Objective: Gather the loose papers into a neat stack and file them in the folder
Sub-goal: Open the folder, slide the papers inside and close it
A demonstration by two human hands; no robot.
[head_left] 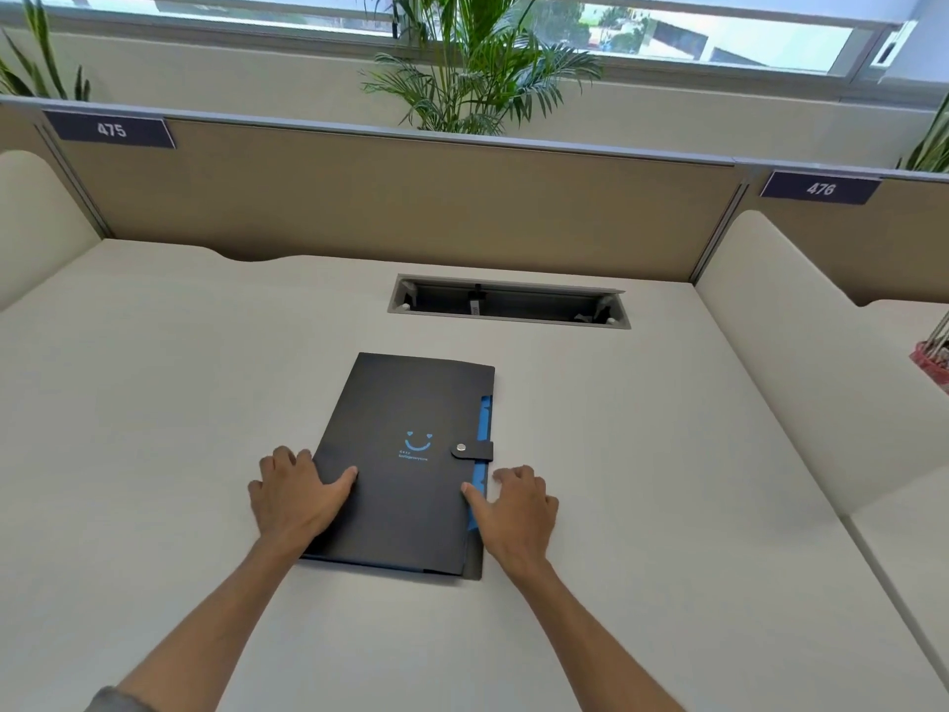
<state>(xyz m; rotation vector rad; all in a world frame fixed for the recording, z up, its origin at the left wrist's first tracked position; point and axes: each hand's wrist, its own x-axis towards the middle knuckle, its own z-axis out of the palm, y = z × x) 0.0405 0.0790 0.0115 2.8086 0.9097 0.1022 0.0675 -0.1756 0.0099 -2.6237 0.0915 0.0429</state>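
Observation:
A black folder (405, 465) with a blue smiley print lies flat on the white desk (179, 403), its snap strap (472, 449) fastened over the right edge. Blue dividers (482, 434) show along that right edge. My left hand (295, 498) rests at the folder's left edge, thumb on the cover and fingers on the desk. At the right edge sits my right hand (516, 508), its thumb touching the cover near the blue dividers. Neither hand grips the folder. No loose papers are visible.
An open cable tray slot (508, 303) is set into the desk behind the folder. Beige partition panels (411, 197) with number plates 475 and 476 border the back. Curved white side dividers (801, 352) stand left and right. A reddish object (932, 359) sits at the far right edge.

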